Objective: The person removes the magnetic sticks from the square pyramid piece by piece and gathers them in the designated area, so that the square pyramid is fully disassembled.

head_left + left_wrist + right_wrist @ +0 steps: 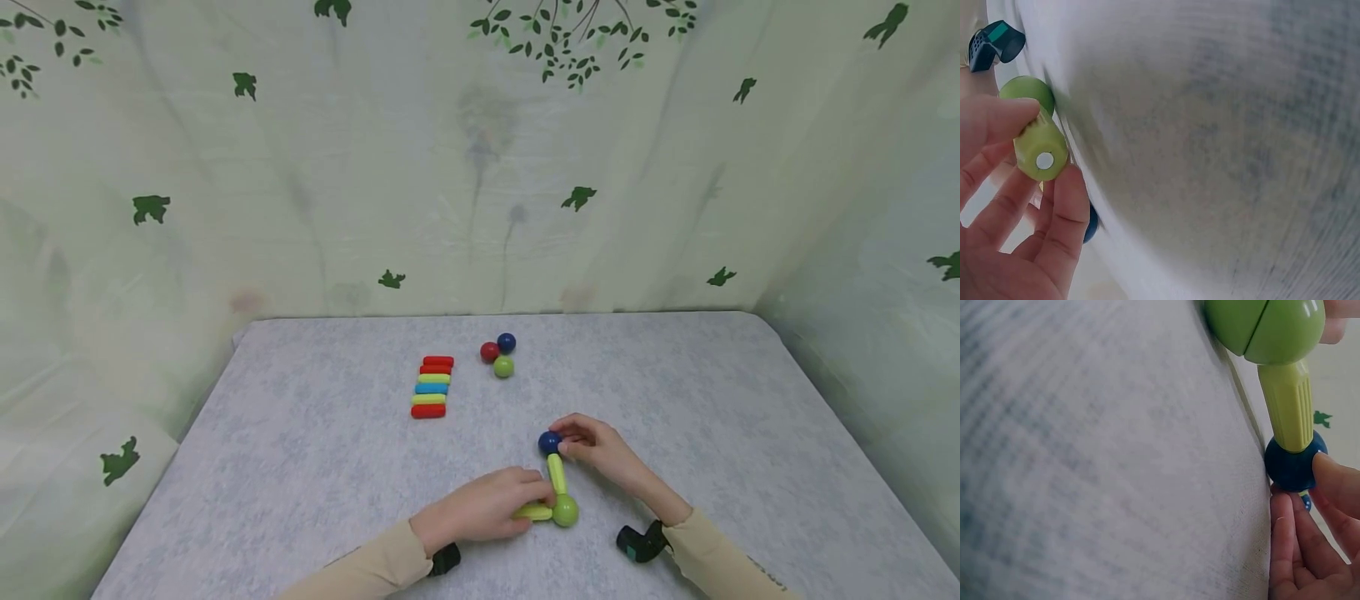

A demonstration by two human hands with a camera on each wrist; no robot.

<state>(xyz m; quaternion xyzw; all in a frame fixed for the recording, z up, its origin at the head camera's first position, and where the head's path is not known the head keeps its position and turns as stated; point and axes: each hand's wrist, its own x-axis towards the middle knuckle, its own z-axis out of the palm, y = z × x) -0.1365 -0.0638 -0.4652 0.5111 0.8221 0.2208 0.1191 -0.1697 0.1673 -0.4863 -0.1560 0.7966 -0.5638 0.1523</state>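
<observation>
My left hand (498, 504) pinches a yellow-green rod (1041, 147), whose near end shows a round silvery tip. The rod's other end meets a green ball (566, 510) on the table. From that ball a second yellow-green rod (1288, 406) runs away to a dark blue ball (550, 442), so the pieces form an L. My right hand (596, 448) holds the blue ball between thumb and fingers, seen closely in the right wrist view (1297, 465). Part of the left rod is hidden under the left fingers in the head view.
Farther back lies a column of red, yellow and blue rods (431, 388). Beside it sit a red ball (490, 352), another blue ball (506, 342) and another green ball (503, 367). The grey cloth-covered table (315, 467) ends at a leaf-patterned curtain (420, 167).
</observation>
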